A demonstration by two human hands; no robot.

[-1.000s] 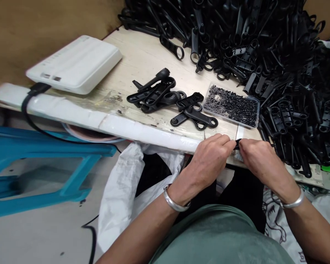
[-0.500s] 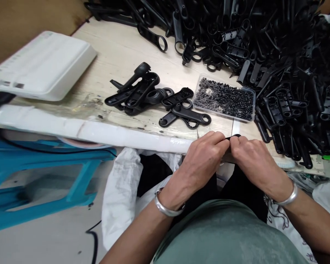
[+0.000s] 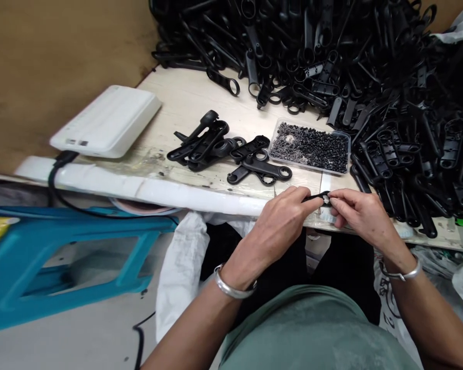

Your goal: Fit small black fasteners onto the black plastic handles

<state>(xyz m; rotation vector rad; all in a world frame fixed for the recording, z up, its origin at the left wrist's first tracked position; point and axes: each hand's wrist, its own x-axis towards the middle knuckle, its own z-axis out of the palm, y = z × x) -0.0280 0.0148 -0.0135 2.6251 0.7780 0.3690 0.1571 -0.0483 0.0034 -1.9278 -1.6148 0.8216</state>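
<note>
Clock centre: the held part (image 3: 310, 197), black, at the table's near edge, between the two hands.
Left hand (image 3: 283, 218): at 8 o'clock, palm down, fingers closed on one end of the part.
Right hand (image 3: 358, 208): at 4 o'clock, forefinger and thumb a narrow gap apart at the part's ring end; I cannot tell whether they pinch it.
Wrists: a silver bangle (image 3: 233, 288) on the left, a second bangle (image 3: 405, 271) on the right.
Tray (image 3: 349, 154): at 12 o'clock, clear, rectangular, holding many tiny black and greyish pieces.
Small heap (image 3: 202, 146): between 9 and 10 o'clock, black parts lying across one another; a few loose parts (image 3: 268, 168) lie between it and the tray.
Big pile (image 3: 370, 103): from 11 round to 3 o'clock, many long black parts, some with rings.
White box (image 3: 108, 126): farther out, between 9 and 10 o'clock, a black cable (image 3: 54, 180) at its near side.
Table (image 3: 177, 87): pale top, white wrap (image 3: 177, 192) along its near edge.
Stool (image 3: 92, 246): near 8 o'clock, blue, below table height.
Shirt (image 3: 312, 329): at 6 o'clock, green.
</note>
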